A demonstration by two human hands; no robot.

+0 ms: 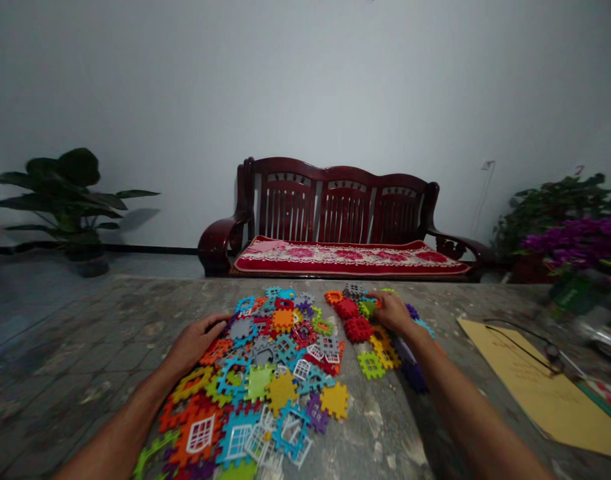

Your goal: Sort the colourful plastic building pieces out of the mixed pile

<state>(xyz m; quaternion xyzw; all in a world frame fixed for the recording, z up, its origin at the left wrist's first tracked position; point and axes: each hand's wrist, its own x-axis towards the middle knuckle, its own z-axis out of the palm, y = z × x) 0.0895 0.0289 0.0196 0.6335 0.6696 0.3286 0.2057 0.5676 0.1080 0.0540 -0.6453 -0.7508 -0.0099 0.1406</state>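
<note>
A wide heap of toothed plastic building pieces (259, 383) in many colours covers the middle of the table. At the heap's left edge rests my left hand (193, 343), open, with its fingers and thumb reaching to the outer pieces. My right hand (391, 311) is over the smaller groups on the right, index finger stretched out beside a grey stack (354, 291). Just under its fingers lies a lime-green piece (367, 308); I see nothing held. Red stacks (358, 329), yellow pieces (384, 349) and another lime-green piece (370, 365) lie nearby. My right forearm partly hides purple pieces (414, 377).
On the table's right lie a yellow envelope (540, 387) and a pair of glasses (553, 353). Purple flowers (580, 243) stand beyond. Behind the grey patterned table (385, 427) is a dark wooden bench (343, 200); a potted plant (80, 200) stands at left.
</note>
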